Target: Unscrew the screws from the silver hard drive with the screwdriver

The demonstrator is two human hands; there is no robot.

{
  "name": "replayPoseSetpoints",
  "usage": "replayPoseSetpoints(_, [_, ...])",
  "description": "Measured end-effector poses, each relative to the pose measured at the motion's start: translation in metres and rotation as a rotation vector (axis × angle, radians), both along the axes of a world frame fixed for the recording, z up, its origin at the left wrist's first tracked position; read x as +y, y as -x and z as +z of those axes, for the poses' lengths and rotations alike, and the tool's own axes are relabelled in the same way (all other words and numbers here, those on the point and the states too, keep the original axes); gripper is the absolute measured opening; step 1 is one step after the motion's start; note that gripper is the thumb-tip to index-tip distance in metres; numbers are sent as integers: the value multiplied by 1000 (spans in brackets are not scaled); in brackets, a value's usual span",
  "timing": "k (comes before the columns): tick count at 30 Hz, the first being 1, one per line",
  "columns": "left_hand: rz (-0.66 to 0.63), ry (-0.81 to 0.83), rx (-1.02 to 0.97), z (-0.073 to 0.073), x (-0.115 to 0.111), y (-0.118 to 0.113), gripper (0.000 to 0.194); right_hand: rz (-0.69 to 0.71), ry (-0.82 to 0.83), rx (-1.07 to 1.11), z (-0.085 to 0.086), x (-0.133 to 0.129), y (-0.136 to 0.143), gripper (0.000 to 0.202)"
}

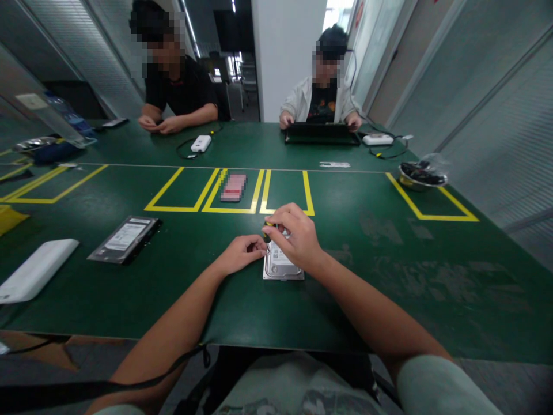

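A hard drive (283, 270) with a silver case and a white label lies flat on the green table in front of me. Pinched in my right hand (298, 233) is a small screwdriver (266, 231) with a black and yellow handle, upright over the drive's upper left part. Its tip is hidden. My left hand (242, 253) rests on the table with curled fingers, thumb and fingertips at the drive's left edge beside the screwdriver. The right hand covers much of the drive's top right.
Left lies another hard drive (125, 239) in a clear bag, beyond it a white box-like device (38, 271). A pink pixelated item (233, 188) sits within yellow tape. A metal bowl (421, 176) stands right. Two people sit opposite; one holds a dark tablet-like panel (322, 134).
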State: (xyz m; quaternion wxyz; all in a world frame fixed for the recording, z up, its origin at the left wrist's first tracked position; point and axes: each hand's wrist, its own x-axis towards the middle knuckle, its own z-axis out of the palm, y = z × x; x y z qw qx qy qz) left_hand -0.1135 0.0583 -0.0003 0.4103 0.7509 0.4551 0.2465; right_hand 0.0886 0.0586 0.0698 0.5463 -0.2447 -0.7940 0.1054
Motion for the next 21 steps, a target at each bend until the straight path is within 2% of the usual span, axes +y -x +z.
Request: replayPoseSetpoints(21, [14,6,-8,-1,1,-1,24,51,-3,-3,6,-4,0,14])
